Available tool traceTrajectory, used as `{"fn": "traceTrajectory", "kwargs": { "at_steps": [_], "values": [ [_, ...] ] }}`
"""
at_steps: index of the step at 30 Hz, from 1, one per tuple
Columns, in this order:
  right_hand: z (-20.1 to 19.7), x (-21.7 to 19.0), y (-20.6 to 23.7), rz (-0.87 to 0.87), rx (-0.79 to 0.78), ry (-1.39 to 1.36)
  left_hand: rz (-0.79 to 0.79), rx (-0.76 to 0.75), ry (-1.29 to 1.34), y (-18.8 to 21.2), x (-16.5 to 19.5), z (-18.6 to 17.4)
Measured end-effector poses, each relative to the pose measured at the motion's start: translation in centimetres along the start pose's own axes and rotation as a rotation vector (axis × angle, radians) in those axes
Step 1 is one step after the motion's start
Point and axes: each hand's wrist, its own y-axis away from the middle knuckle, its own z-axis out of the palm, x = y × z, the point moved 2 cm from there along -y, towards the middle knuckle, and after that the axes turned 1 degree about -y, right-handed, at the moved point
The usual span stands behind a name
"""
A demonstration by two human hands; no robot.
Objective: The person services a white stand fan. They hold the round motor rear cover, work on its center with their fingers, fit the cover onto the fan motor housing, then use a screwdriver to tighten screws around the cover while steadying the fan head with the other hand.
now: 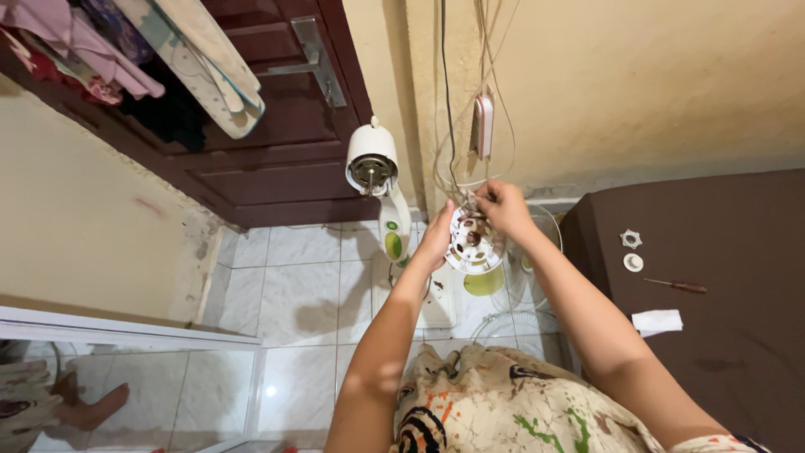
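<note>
A round white fan motor cover (474, 243), dotted with brown holes, is held up between both hands, its flat face turned toward the camera. The left hand (436, 239) clasps its left rim; the right hand (503, 205) pinches its top edge. Beyond stands the white fan motor head (371, 164); a screwdriver (676, 286) lies on the brown surface (738, 252).

The round fan part (474, 242) held up in both hands looks like smooth white plastic. The fan motor head (371, 164) has a glossy white plastic shell with a dull metal centre. The floor tiles (293, 294) are shiny, marbled white. The door (277, 159) is dark, semi-gloss wood with a metal plate (317, 59). The brown bed cover (721, 277) is matt cloth; the wall (637, 75) is rough matt paint.
</note>
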Motion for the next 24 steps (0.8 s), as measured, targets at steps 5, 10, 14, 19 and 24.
{"fn": "traceTrajectory", "kwargs": {
  "at_steps": [5, 10, 14, 19, 24],
  "values": [
    [-3.2, -0.2, -1.5, 0.125, -0.08, -0.34, 0.041, 0.111, 0.002, 0.0, 1.4, -2.0],
    [-4.0, -4.8, 0.7, 0.118, -0.488, -0.283, 0.323, 0.119, -0.061, -0.6, 3.3, -3.2],
    [-3.2, -7.8, 3.4, -0.128, -0.146, 0.104, 0.385, 0.326, -0.279, -0.5, 4.4, -2.0],
    [-2.0, -10.2, 6.3, -0.581, 0.082, 0.382, -0.32, 0.12, 0.352, -0.3, 3.7, -0.9],
    [-1.4, -10.0, 7.8, -0.778, -0.072, 0.459, -0.023, -0.025, 0.616, -0.7, 3.5, -1.7]
  ]
}}
